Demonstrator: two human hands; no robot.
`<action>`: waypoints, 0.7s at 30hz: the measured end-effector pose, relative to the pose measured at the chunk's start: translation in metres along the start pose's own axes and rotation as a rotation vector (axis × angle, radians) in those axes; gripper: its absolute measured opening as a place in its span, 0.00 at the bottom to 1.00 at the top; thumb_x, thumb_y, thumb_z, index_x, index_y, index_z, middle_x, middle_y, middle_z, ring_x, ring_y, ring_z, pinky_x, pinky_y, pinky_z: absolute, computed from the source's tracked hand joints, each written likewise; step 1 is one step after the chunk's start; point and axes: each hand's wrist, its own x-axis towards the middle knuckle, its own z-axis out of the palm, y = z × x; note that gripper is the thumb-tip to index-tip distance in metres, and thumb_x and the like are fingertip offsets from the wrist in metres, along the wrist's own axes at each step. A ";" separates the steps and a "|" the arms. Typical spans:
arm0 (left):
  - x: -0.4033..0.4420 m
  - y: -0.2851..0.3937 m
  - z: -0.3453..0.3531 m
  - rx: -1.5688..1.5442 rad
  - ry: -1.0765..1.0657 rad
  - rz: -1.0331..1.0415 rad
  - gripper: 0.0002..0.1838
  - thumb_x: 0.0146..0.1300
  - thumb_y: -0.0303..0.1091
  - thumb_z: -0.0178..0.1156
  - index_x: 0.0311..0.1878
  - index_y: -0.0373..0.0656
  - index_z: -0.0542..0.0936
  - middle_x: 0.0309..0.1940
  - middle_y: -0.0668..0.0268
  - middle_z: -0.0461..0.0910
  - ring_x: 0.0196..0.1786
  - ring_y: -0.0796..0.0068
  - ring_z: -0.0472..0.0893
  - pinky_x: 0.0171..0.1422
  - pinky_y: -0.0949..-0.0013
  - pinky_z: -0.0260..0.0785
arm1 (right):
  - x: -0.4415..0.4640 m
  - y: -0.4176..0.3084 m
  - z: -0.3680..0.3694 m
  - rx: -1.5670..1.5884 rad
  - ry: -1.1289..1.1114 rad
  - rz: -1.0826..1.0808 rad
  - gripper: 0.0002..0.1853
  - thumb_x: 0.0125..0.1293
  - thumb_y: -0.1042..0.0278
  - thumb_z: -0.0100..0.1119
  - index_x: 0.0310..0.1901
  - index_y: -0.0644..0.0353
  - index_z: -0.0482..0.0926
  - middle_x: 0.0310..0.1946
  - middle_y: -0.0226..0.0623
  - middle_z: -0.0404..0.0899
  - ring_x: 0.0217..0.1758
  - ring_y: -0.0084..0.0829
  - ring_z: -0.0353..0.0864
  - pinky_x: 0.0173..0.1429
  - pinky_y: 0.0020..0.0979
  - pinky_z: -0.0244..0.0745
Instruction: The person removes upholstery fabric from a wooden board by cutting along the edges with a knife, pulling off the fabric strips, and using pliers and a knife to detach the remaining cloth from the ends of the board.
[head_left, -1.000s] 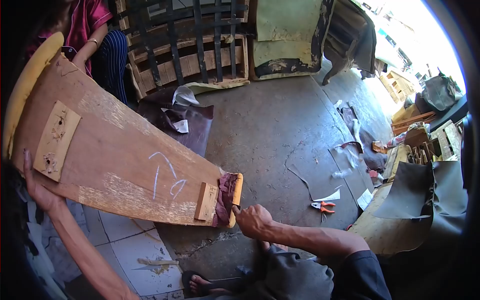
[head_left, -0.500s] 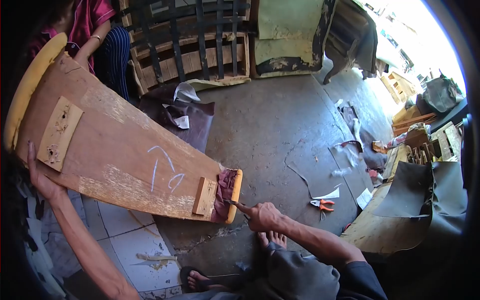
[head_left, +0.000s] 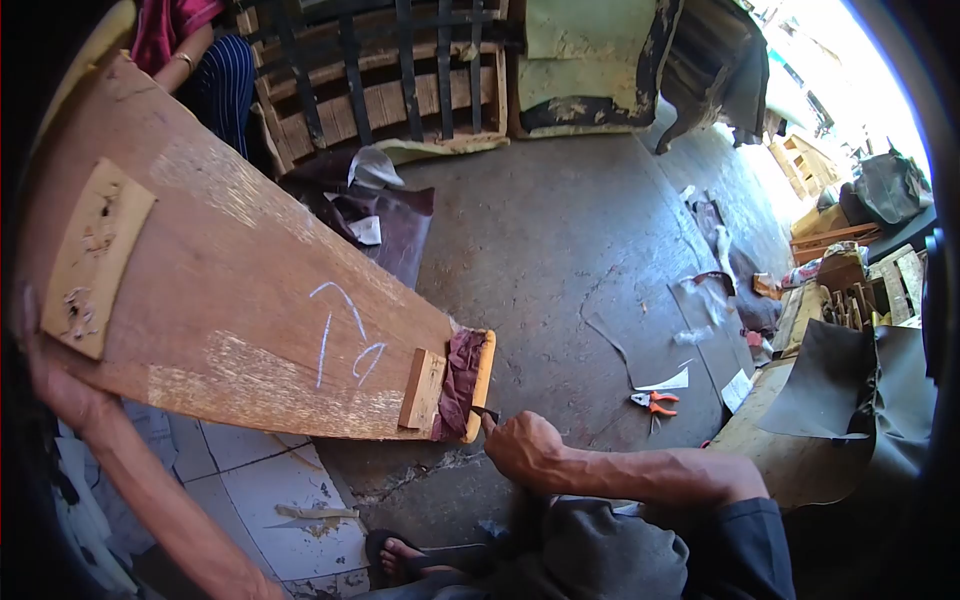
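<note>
Currently the R hand (head_left: 525, 450) has its grip curled tight round a small dark tool (head_left: 484, 411), tip at the yellow edge padding (head_left: 483, 385) on the narrow end of the wooden panel (head_left: 250, 300); exact tool type's too small to tell. L hand (head_left: 75, 395), in shadow, has its grip clasped on the panel's lower L edge, back fingers hidden. Panel itself slants across the L half of view, narrow end toward the R hand. Btwn padding & small wood block (head_left: 424, 390), maroon material (head_left: 460, 380) lies crumpled on the panel face. Prog., my read: narrow end's approx midway, w/ padding bare along its outer side but maroon bit neither cleared off nor laid flat; can't tell if it's coming off or going on. Rest of the face is bare wood, w/ chalk marks (head_left: 345, 335) & a larger block (head_left: 98, 255); wide-end padding (head_left: 100, 48) shows no cover, so prob. nothing's fitted there. Further out, orange-handled pliers (head_left: 655, 402) lie unused on the floor (head_left: 540, 240), a dark maroon sheet (head_left: 400, 230) near the strapped frame (head_left: 350, 90).
</note>
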 end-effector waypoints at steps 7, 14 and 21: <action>0.021 -0.030 -0.029 0.057 -0.002 -0.044 0.29 0.73 0.41 0.49 0.72 0.35 0.68 0.75 0.52 0.62 0.74 0.57 0.66 0.79 0.55 0.56 | -0.009 0.015 0.036 0.287 0.007 0.122 0.32 0.61 0.71 0.54 0.71 0.55 0.71 0.23 0.48 0.82 0.26 0.38 0.86 0.30 0.40 0.78; 0.005 -0.009 -0.020 -0.066 -0.031 -0.133 0.32 0.71 0.44 0.55 0.72 0.34 0.66 0.72 0.55 0.66 0.72 0.59 0.69 0.77 0.58 0.60 | -0.029 0.022 0.096 0.840 0.161 0.130 0.42 0.56 0.67 0.51 0.77 0.37 0.59 0.34 0.56 0.85 0.34 0.48 0.87 0.43 0.42 0.82; -0.011 0.012 0.003 -0.060 -0.085 -0.101 0.32 0.71 0.44 0.55 0.73 0.37 0.66 0.73 0.55 0.65 0.73 0.59 0.67 0.77 0.57 0.58 | -0.017 0.010 0.022 0.130 0.117 -0.005 0.29 0.70 0.70 0.47 0.72 0.68 0.63 0.27 0.40 0.85 0.28 0.42 0.87 0.27 0.42 0.78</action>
